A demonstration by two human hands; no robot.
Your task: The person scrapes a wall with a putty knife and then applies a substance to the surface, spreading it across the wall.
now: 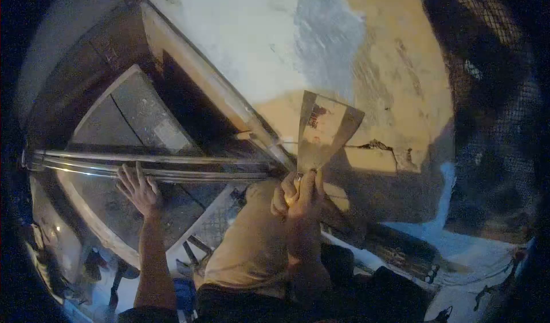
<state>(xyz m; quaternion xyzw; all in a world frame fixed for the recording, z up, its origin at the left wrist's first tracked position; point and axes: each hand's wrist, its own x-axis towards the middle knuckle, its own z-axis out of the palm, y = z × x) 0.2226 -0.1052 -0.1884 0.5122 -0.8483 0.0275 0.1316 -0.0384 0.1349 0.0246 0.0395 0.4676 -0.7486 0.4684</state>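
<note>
My right hand (299, 194) is closed around the handle of a wide putty knife (322, 131), whose flared blade points up toward the wall. The blade is metallic with a lighter band and a dark reddish mark on it. At the left, my left hand (139, 189) lies with spread fingers against shiny metal rails (103, 165) and grips nothing. Beyond the putty knife, the wall (395, 99) is tan and rough, with a white coated area and a grey, damp-looking strip at its upper part.
A diagonal beam or ledge (215, 82) runs down to the rails' right end. Below the rails lies a grey panel with a curved pale rim (94, 225). A ragged crack (375, 145) marks the lower wall. Dark netting (492, 14) hangs at the right.
</note>
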